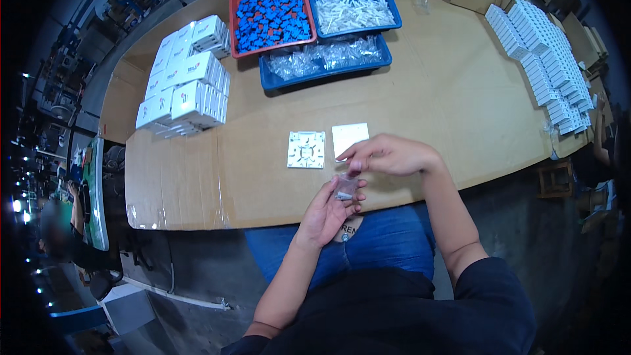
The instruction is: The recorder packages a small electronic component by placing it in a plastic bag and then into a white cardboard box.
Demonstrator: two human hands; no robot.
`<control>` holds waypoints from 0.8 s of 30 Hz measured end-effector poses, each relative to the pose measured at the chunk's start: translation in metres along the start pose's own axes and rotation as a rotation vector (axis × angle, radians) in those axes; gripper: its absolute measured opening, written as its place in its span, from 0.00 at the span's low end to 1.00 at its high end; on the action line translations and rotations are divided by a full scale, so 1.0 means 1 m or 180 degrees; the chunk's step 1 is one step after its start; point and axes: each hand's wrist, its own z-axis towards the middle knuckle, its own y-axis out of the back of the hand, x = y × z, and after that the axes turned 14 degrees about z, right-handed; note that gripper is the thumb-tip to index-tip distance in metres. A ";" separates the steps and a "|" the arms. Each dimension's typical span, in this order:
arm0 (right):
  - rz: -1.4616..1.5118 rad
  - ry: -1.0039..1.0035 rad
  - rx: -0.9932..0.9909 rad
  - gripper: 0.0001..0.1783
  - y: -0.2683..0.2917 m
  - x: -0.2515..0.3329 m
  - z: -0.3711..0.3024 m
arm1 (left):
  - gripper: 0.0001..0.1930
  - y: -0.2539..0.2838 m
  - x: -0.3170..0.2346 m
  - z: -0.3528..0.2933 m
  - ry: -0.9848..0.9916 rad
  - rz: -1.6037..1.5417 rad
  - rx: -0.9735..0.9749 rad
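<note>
My left hand (321, 218) is palm up near the table's front edge, fingers curled round a small clear plastic bag (346, 188). Small whitish parts show at the bottom of the bag; their kind is too small to make out. From above, my right hand (393, 155) pinches at the bag's upper edge with thumb and fingertips. Just beyond the hands lies a square white plastic plate (306, 150) with its moulded inner side up. Beside it, a plain white square cover (350, 139) is partly hidden by my right hand.
A red tray (237, 1) of blue parts and a blue tray (398, 25) of white pieces stand at the back. Before them, another blue tray (269, 82) holds clear bags. White boxes (187, 79) are stacked left; white stacks (542, 66) line the right edge of the cardboard-covered table (447, 98).
</note>
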 end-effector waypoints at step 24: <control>-0.3184 -0.0164 -0.3406 0.16 0.307 0.032 0.149 | 0.28 0.014 -0.006 -0.024 0.0068 0.0155 -0.0147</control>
